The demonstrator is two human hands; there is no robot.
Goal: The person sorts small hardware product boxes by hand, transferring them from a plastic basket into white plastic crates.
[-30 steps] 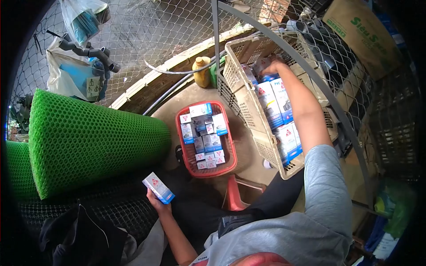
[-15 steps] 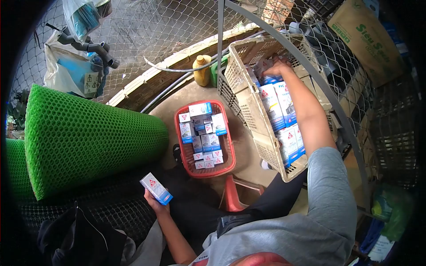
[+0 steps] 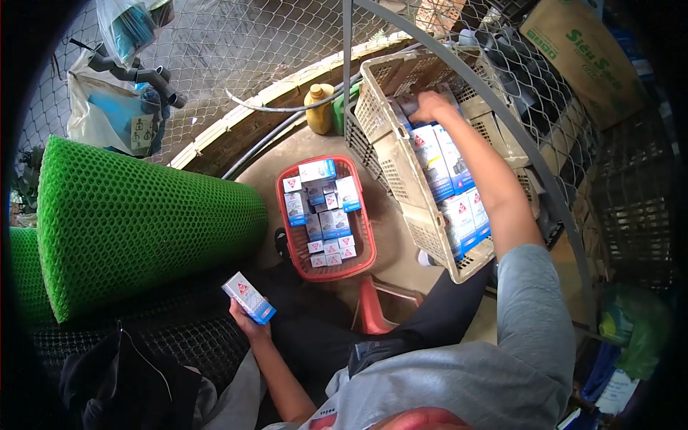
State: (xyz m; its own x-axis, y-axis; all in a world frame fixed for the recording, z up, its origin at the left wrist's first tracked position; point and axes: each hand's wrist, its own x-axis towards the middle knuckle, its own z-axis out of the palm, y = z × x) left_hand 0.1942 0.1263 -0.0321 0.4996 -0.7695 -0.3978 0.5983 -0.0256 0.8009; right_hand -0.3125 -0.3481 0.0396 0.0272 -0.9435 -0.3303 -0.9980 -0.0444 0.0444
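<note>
My left hand (image 3: 248, 319) is closed around a white and blue carton (image 3: 249, 297) with a red triangle, held up above my lap. Over on the right, my right hand (image 3: 434, 107) reaches into the beige plastic crate (image 3: 393, 156). Its fingers curl onto a carton at the crate's far end, with the fingertips partly hidden. Larger white and blue cartons (image 3: 459, 218) stand in rows in that crate beneath my forearm. Between my hands, a red plastic basket (image 3: 370, 247) on the floor holds several cartons (image 3: 335, 223) of different sizes.
A big roll of green plastic mesh (image 3: 150, 222) lies on the left. Beyond the basket stands a yellow jug (image 3: 319, 109) near a low rim with wire netting. A red stool (image 3: 374, 307) is by my legs. A metal bar (image 3: 502, 111) curves across the crate.
My right hand has shifted slightly toward the near-left part of the crate's far end. The left hand keeps its carton. The whole view has moved a little.
</note>
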